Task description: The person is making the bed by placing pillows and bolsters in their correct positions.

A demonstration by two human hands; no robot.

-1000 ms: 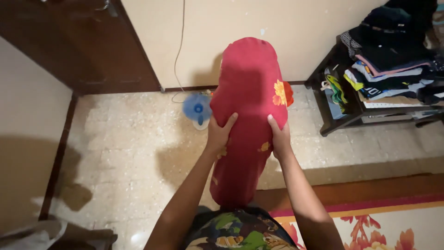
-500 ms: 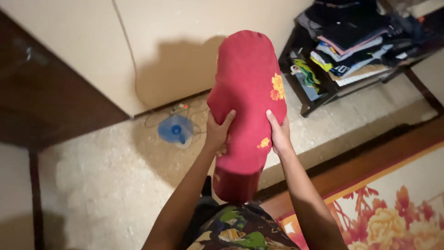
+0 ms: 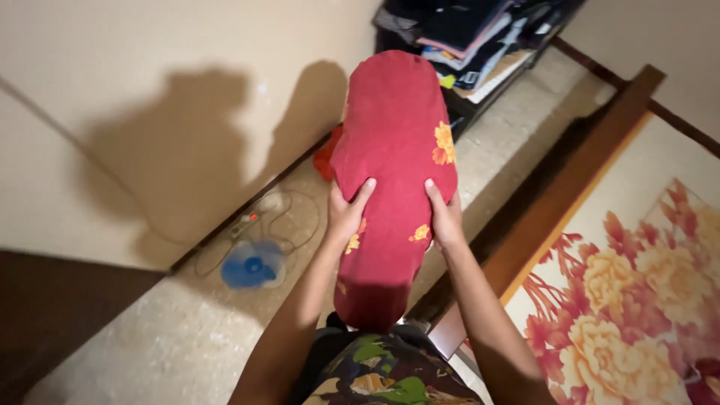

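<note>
both hands clasp a long red bolster pillow with orange flower print (image 3: 394, 172), held upright in front of the chest.

the left hand (image 3: 346, 214) and right hand (image 3: 444, 217) press in from opposite sides, fingers spread over the cloth – a grip that keeps the soft roll from sagging; its lower end hides behind the patterned shirt (image 3: 382, 371). beyond lie the floral bed sheet (image 3: 637, 285), a small blue fan (image 3: 251, 266) on the speckled floor, and a dark shelf of folded clothes (image 3: 469, 37) – cut off at the top edge.

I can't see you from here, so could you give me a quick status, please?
Both hands, left and right, grip red bolster. Held upright. Nothing in the way.
</note>
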